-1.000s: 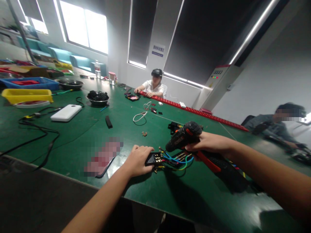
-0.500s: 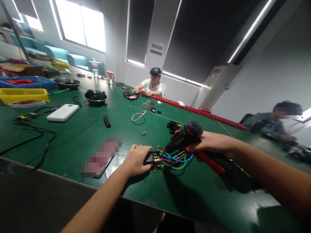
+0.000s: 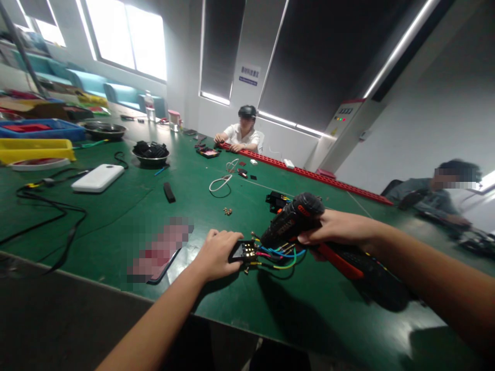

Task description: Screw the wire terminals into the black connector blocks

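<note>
My left hand (image 3: 221,256) grips a small black terminal block (image 3: 247,250) with brass contacts, holding it down on the green table (image 3: 201,301). Blue, red and yellow-green wires (image 3: 284,264) run out of its right side. My right hand (image 3: 328,232) is closed around the handle of a black and orange cordless drill (image 3: 292,219). The drill's nose points down and left, above the wires close to the block; whether its tip touches anything is hidden. A small pile of brass screws (image 3: 228,211) lies beyond my left hand. Behind the drill sits another black part (image 3: 275,201) with wires.
A phone (image 3: 162,252) lies left of my left hand. Farther left are a white power bank (image 3: 98,178), black cables (image 3: 58,208) and a bowl of black parts (image 3: 150,153). One person (image 3: 243,131) sits across the table, another (image 3: 444,193) at the right.
The drill has tilted slightly, its nose shifting a little left and its base lower. My left hand stays on the terminal block. The person across has moved a hand slightly.
</note>
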{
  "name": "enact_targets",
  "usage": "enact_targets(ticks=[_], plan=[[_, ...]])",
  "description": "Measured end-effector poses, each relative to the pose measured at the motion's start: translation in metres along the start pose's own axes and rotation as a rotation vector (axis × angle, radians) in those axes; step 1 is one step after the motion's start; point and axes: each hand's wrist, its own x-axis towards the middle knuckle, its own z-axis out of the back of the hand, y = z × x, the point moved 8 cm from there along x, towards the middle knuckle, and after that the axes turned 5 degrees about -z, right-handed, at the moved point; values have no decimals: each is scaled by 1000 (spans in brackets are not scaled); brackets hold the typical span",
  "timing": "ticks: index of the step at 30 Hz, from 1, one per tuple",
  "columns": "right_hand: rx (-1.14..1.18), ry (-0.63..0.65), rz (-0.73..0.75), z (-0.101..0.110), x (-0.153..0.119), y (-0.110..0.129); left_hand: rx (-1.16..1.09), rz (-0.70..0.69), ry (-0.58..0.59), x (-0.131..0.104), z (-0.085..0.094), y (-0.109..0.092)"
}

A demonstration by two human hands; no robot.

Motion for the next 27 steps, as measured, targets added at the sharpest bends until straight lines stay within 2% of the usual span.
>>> enact_targets(ticks=[7, 14, 17, 23, 27], plan=[[82, -18, -77, 3, -2, -6, 0, 20, 23, 0, -1, 0], [54, 8, -54, 1, 2, -9, 4, 22, 20, 0, 1, -1], [19, 21, -43, -1, 2, -2, 7, 22, 17, 0, 0, 0], [-98, 216, -22, -19, 7, 23, 28, 62, 35, -3, -3, 5], [-93, 212, -85, -20, 10, 28, 40, 78, 40, -4, -3, 6]])
